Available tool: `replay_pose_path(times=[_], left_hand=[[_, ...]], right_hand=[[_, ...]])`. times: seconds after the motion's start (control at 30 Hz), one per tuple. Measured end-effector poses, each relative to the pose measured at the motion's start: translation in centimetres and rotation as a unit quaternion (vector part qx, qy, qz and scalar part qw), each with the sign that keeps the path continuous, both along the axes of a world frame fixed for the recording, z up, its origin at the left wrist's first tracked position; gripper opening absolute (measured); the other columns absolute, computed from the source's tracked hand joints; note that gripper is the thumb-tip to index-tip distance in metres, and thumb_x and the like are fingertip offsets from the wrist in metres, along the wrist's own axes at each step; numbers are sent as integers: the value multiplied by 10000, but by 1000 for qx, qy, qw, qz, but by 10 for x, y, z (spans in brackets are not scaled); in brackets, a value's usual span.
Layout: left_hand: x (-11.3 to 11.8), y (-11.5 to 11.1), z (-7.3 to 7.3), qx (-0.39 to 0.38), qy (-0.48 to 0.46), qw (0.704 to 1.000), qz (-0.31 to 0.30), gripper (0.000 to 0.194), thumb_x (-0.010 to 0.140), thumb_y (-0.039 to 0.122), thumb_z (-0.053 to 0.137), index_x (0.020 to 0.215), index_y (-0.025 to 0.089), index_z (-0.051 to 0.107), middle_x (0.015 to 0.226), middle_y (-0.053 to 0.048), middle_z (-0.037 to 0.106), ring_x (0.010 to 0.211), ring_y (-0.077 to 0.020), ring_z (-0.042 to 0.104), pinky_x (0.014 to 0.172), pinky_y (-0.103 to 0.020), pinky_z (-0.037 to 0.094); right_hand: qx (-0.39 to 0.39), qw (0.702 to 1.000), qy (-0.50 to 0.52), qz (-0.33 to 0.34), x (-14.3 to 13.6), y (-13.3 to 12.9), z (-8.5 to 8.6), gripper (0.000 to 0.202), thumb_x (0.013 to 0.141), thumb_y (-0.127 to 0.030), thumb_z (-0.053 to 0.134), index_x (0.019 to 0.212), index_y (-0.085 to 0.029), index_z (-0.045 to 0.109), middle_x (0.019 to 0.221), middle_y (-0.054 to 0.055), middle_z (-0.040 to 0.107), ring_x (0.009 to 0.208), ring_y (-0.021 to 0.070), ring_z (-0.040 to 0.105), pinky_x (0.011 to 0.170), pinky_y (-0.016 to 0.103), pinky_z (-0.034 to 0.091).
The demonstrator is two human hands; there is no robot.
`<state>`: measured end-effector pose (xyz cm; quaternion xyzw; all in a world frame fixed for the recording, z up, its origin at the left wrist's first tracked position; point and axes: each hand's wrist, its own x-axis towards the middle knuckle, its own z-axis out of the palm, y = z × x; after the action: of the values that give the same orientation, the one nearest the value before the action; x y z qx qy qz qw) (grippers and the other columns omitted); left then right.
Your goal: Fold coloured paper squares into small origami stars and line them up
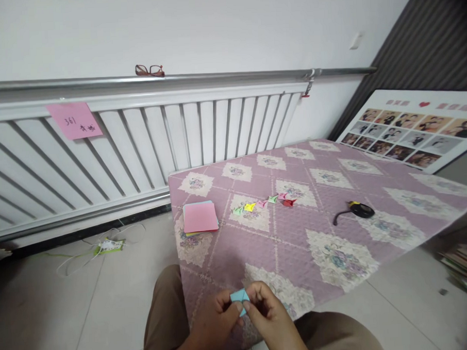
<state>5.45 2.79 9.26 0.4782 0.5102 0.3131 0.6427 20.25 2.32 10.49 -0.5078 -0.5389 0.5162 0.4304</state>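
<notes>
A small piece of light blue folded paper [239,296] is pinched between both hands, just over the near edge of the table. My left hand [217,316] grips its left side, thumb on the face toward me. On the right side, my right hand [269,313] holds it with thumb and curled fingers. A crease runs across the paper; its lower part is partly covered by the thumbs. Farther back lies a row of small folded paper figures, among them a yellow one [250,207] and a red one [289,203]. To their left rests a stack of square paper [200,217], pink on top.
A purple flowered cloth [229,252] covers the table. On its right side lies a black and yellow tape measure [361,209]. Behind stand a white radiator [200,130] and a pipe with glasses [149,71]. A photo board [413,131] leans at the right; a power strip [109,246] lies on the floor.
</notes>
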Motion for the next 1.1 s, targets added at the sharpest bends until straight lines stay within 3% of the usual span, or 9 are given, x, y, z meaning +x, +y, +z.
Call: replay_pose_path(times=[0.13, 0.23, 0.33, 0.47, 0.73, 1.1], left_hand=[[-3, 1, -6, 6, 16, 1000, -14, 262, 776, 402, 511, 716, 156, 577, 574, 36, 525, 502, -102, 426, 505, -228, 310], [-7, 4, -17, 39, 110, 992, -56, 236, 798, 341, 466, 704, 156, 579, 597, 30, 538, 546, -111, 456, 522, -224, 318], [-14, 9, -29, 84, 248, 956, -130, 257, 831, 276, 404, 729, 155, 605, 661, 14, 587, 628, -127, 513, 565, -224, 343], [-20, 16, -43, 100, 335, 923, -158, 191, 812, 243, 462, 823, 164, 636, 799, -18, 648, 751, -163, 558, 648, -250, 364], [-23, 21, -42, 146, 440, 864, -197, 164, 827, 231, 494, 938, 205, 612, 1000, -50, 635, 929, -222, 553, 773, -307, 374], [-27, 42, -39, 193, 429, 836, -282, 128, 801, 233, 540, 906, 224, 613, 959, -24, 615, 871, -201, 573, 702, -272, 392]], right_hand=[[-24, 1000, 3, -5, -1, 2, -4, 148, 780, -340, 592, 738, -212, 529, 676, -34, 529, 651, 137, 511, 628, 244, 406], [-42, 999, -27, -8, -3, 4, -25, 152, 756, -339, 571, 691, -209, 525, 641, -37, 510, 620, 134, 491, 601, 248, 397], [-42, 995, -91, 7, -3, 5, -52, 141, 752, -328, 522, 675, -211, 514, 621, -41, 511, 600, 132, 484, 590, 249, 397], [-43, 989, -137, 18, -4, 6, -75, 86, 711, -268, 509, 646, -217, 485, 601, -47, 504, 606, 136, 494, 588, 244, 389], [-11, 960, -277, 37, -8, 10, -77, 97, 708, -127, 484, 722, -220, 509, 711, -9, 574, 700, 171, 534, 682, 283, 368], [25, 928, -357, 102, -4, 24, -74, 149, 710, -66, 533, 745, -210, 553, 753, -11, 558, 741, 155, 519, 690, 257, 353]])
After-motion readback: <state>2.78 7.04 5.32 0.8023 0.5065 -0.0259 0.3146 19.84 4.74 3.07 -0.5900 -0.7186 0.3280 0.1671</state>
